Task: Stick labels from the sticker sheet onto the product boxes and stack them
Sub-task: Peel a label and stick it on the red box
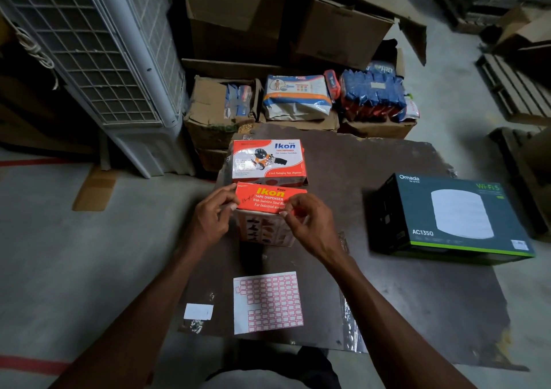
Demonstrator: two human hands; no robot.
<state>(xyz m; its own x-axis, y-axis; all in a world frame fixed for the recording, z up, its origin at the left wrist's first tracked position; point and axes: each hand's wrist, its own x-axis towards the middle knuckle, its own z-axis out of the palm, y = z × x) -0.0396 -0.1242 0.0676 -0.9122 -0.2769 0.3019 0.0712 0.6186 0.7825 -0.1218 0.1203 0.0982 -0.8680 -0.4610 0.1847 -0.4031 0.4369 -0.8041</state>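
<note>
- The left hand [215, 213] gripped the left end of the near orange box [269, 200], thumb and fingers curled round its upper corner.
- That box stood on edge between both hands, its orange face up; no label was visible on it, so sticking looked unfinished, as far as I could judge.
- Just beyond the hands, a second orange box [268, 159] lay flat, apparently the start of a stack.
- Nearer the person than the hands lay the sticker sheet [267, 302], with several labels already gone.
- The right hand [310, 223] pinched the box's right lower edge; whether it also held a label I could not tell.
</note>
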